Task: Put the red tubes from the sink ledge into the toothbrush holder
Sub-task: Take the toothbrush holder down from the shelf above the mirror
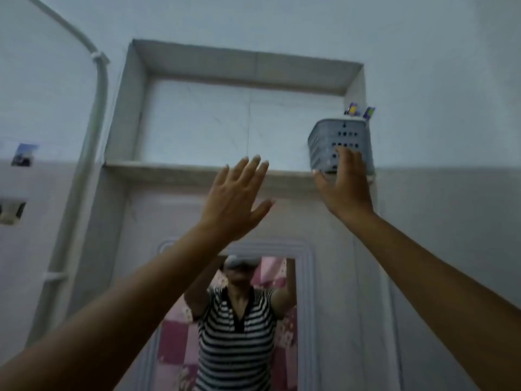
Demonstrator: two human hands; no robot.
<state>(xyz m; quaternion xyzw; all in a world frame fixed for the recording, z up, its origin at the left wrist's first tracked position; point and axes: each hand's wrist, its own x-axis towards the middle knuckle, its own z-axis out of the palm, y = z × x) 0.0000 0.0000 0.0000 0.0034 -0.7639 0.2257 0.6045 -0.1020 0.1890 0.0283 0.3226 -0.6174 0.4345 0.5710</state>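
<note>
Two bare forearms rise from the lower corners toward a recessed wall niche; the left hand (235,200) is spread wide, fingers splayed, holding nothing, in front of the front edge of the grey stone niche shelf (174,168) near its middle; the right hand (345,184) lies flat-fingered against the lower front of the grey perforated plastic toothbrush holder (337,139), thumb out to the left, not closed round it, and whether the palm presses it I cannot tell. The holder stands at the right end of the shelf, in the niche's right corner, its wall pierced with rows of round holes; two small blue-and-yellow tips (361,110) stick up above its rim; no red tubes are visible. The niche is lined with pale marbled slabs, set in a matt whitish wall that turns pale pink below the shelf line; a white pipe (97,114) runs down the left; below, a moulded-frame mirror (253,320) reflects a person in a black-and-white striped shirt.
</note>
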